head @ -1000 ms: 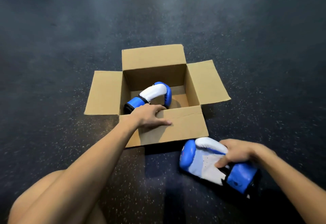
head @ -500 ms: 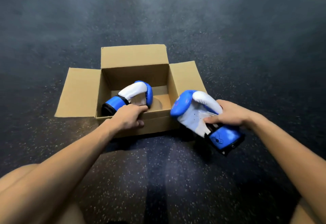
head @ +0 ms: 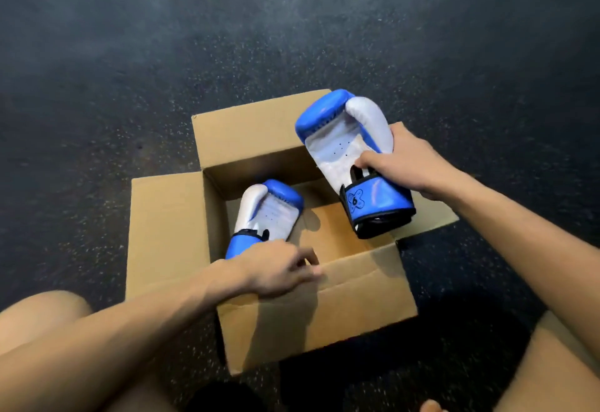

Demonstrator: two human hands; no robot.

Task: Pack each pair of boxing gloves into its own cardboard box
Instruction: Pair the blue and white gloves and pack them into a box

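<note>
An open cardboard box (head: 324,311) stands on the dark floor right in front of me, its flaps folded outward. One blue and white boxing glove (head: 269,213) lies inside, against the left wall, palm side up. My right hand (head: 399,161) grips a second blue and white glove (head: 344,139) near its wrist opening and holds it in the air above the box's right side, cuff pointing down. My left hand (head: 279,269) rests on the near rim of the box with its fingers curled over the edge, just in front of the packed glove's blue cuff.
The floor (head: 130,54) is dark speckled rubber all round the box. My bare knees show at the bottom left (head: 39,317) and bottom right (head: 558,363), close to the box's near corners.
My right hand has lifted the second glove from beside the box to above its right side. The box now sits closer to me and is turned slightly. My left hand stays at the near rim.
</note>
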